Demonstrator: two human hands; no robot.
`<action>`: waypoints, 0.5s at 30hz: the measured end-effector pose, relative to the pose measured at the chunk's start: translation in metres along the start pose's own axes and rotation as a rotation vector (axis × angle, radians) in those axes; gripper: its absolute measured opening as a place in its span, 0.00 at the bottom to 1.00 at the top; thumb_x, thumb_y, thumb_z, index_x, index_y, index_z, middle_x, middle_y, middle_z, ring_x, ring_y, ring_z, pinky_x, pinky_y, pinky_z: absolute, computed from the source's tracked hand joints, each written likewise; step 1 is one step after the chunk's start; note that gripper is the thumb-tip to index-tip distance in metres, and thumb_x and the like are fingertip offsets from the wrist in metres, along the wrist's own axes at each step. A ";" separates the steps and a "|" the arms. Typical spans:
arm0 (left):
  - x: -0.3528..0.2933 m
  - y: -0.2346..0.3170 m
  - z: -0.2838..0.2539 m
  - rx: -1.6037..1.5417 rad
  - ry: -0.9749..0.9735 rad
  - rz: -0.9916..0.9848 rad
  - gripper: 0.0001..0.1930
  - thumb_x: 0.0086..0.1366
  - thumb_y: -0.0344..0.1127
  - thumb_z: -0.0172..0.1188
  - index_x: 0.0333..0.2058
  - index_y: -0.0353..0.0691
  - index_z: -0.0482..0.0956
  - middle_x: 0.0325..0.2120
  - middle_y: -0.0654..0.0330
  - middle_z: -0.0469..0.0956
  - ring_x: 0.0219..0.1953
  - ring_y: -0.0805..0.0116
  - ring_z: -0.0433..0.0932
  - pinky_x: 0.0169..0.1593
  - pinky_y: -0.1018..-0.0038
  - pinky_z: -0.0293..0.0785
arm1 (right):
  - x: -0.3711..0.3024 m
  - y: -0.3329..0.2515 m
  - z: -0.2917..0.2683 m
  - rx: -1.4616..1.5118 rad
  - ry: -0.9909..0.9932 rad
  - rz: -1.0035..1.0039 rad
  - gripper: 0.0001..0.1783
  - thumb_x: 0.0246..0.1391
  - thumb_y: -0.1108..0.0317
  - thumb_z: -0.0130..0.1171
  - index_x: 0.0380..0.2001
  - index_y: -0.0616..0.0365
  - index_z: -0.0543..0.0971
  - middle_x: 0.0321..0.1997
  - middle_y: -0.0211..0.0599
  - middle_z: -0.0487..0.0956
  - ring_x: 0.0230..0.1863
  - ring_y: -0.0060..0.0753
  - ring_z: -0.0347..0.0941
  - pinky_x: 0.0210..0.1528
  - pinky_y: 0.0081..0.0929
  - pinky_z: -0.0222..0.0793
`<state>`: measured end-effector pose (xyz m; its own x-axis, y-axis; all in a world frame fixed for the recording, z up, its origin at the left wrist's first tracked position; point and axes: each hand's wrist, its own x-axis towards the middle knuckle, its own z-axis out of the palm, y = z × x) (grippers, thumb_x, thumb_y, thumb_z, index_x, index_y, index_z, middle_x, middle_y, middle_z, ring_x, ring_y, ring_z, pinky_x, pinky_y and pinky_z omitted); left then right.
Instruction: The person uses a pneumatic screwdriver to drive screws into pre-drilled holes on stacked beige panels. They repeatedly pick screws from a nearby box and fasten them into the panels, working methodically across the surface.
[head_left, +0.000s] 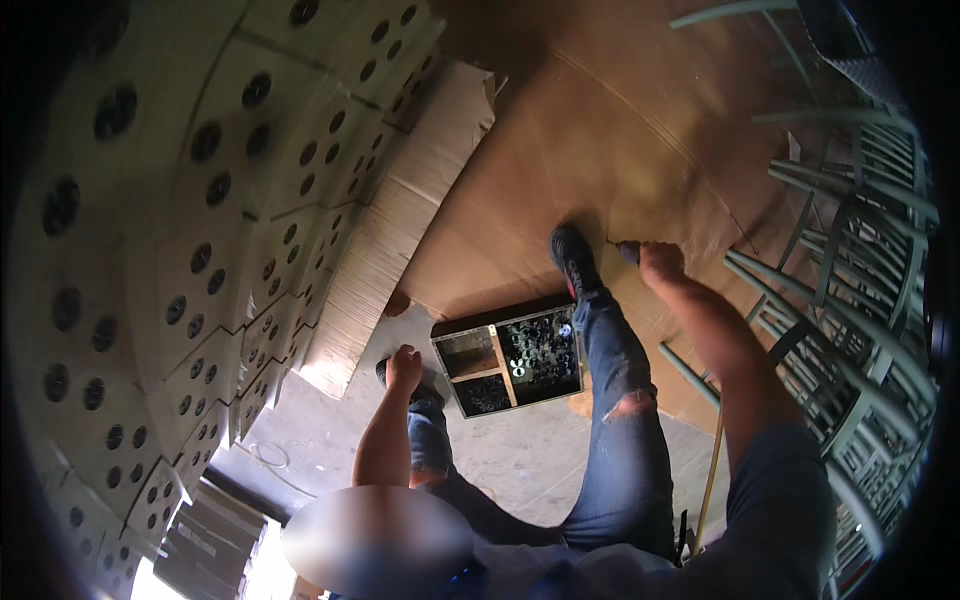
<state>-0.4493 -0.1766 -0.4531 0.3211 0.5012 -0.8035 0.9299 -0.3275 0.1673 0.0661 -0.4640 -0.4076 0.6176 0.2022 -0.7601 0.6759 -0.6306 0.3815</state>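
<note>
My right hand is wrapped round a dark power drill, whose thin bit points left above the brown cardboard. Most of its grip is hidden by my fingers. My left hand hangs over my left shoe with its fingers curled together. Whether anything small is pinched there cannot be made out. Between my legs sits a shallow divided box with wooden dividers. Small dark parts fill its larger compartment, along with a few pale rings. More dark pieces lie in a smaller compartment.
Stacked cartons with round dark marks rise along the left. Sheets of cardboard cover the floor ahead, with a folded flap beside the cartons. Green-grey chair frames crowd the right, near my right arm. Grey concrete shows below the box.
</note>
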 end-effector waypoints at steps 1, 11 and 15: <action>-0.005 0.010 -0.009 -0.032 0.016 -0.023 0.17 0.66 0.44 0.55 0.46 0.41 0.82 0.44 0.46 0.83 0.50 0.47 0.80 0.56 0.56 0.74 | -0.005 -0.001 -0.009 0.071 -0.007 -0.001 0.14 0.60 0.67 0.51 0.40 0.50 0.86 0.41 0.38 0.87 0.45 0.41 0.85 0.45 0.40 0.79; -0.043 0.133 0.031 -0.309 -0.112 0.000 0.15 0.67 0.46 0.55 0.40 0.43 0.85 0.40 0.46 0.84 0.47 0.46 0.82 0.51 0.57 0.77 | 0.002 -0.007 -0.034 -0.011 -0.155 -0.034 0.13 0.61 0.66 0.53 0.46 0.50 0.82 0.40 0.37 0.87 0.40 0.39 0.86 0.25 0.42 0.81; -0.051 0.137 0.066 -0.386 -0.223 -0.075 0.16 0.67 0.47 0.56 0.40 0.41 0.84 0.39 0.45 0.84 0.47 0.44 0.82 0.51 0.56 0.77 | 0.007 -0.009 -0.034 -0.063 -0.166 -0.027 0.13 0.62 0.66 0.52 0.46 0.50 0.82 0.41 0.34 0.87 0.44 0.38 0.85 0.33 0.41 0.82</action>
<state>-0.3502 -0.2998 -0.4264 0.2428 0.3133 -0.9181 0.9616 0.0472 0.2704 0.0780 -0.4319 -0.3984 0.5271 0.0888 -0.8452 0.7189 -0.5769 0.3878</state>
